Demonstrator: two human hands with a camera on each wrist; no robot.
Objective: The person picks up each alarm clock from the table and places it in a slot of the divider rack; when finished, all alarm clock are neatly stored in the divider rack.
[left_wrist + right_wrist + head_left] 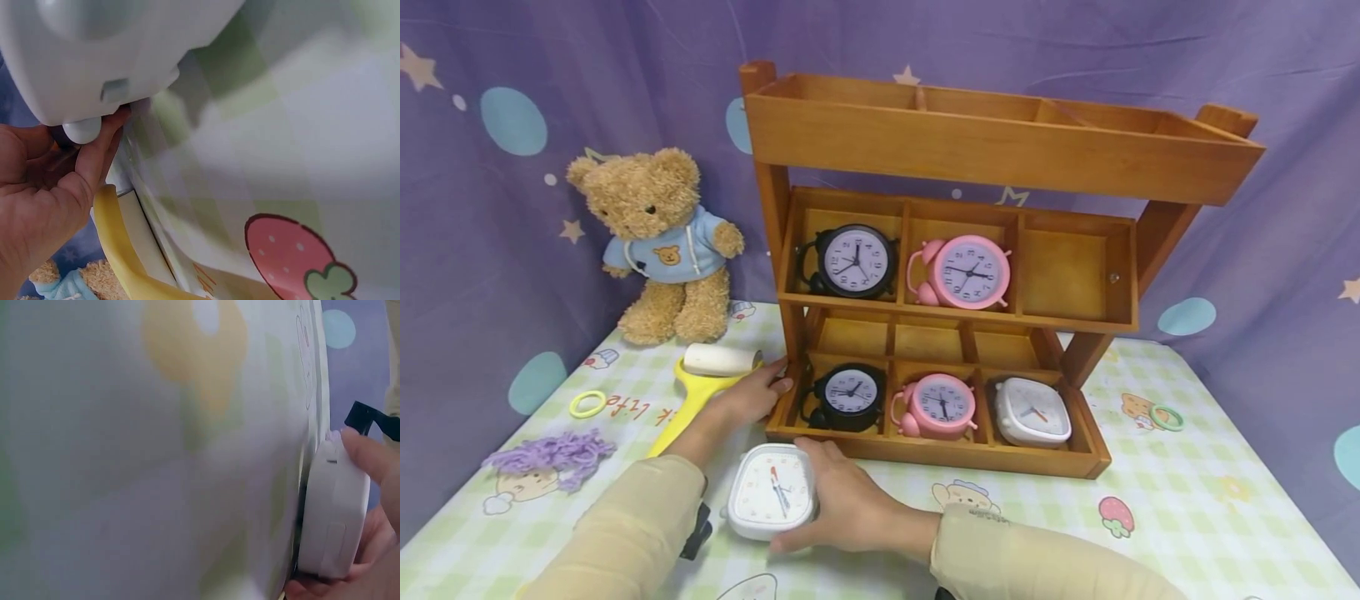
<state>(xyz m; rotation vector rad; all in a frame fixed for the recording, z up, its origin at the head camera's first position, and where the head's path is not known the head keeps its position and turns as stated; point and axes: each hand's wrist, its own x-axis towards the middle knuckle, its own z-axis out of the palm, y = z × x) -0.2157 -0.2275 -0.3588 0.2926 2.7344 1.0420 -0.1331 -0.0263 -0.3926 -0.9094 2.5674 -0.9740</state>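
A white square alarm clock (771, 493) is in my right hand (857, 504), in front of the rack's left corner, its dial facing up. My thumb and fingers grip its right side; the right wrist view shows the white casing (331, 512) between them. My left hand (748, 402) touches the lower left side of the wooden rack (940, 454), beside a yellow-handled lint roller (692, 404). In the left wrist view the clock's white underside (100, 56) partly covers the left hand's fingertips.
Black clocks (857, 260), pink clocks (938, 406) and another white clock (1033, 412) occupy rack compartments. A teddy bear (673, 246) stands at the back left. Purple yarn (553, 452), a yellow ring (587, 404) and a green ring (1167, 417) lie on the checked cloth.
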